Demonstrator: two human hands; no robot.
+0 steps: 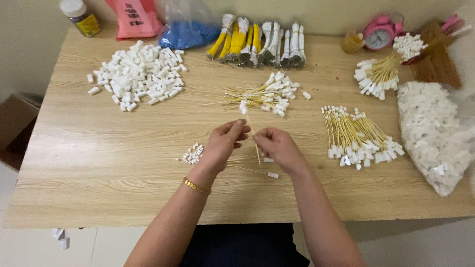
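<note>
Hands first: the left hand [223, 141] and right hand [277, 144] are both up over the middle of the desk [99, 163], fingers pinched shut on the same thin yellow wire [252, 133], which runs up between them to a small white connector [243, 107] at its top end. Left fingertips grip higher up the wire, right ones a bit lower, so it stands nearly upright, probably the easiest way to keep something that floppy steady. There's a gold bracelet [196, 186] on the left wrist. Just under the hands a couple of loose wires with white ends [269, 174] lie flat, and a tiny heap of small white bits [192, 154] sits right beside the left hand, close enough to grab without reaching, I'd guess. Further out it looks sorted by kind: a fan of wires with connectors [269, 95] straight ahead, a neater bunch [356, 136] to the right, another bundle [378, 74] behind that, and a clear bag of white parts [435, 133] at the right edge. On the far left is a big pile of white plastic housings [141, 74]. Along the back: tied yellow and white wire bundles [260, 42], a bag of blue pieces [188, 32], a pink bag [134, 19], a jar [81, 17] and a pink alarm clock [380, 33].
</note>
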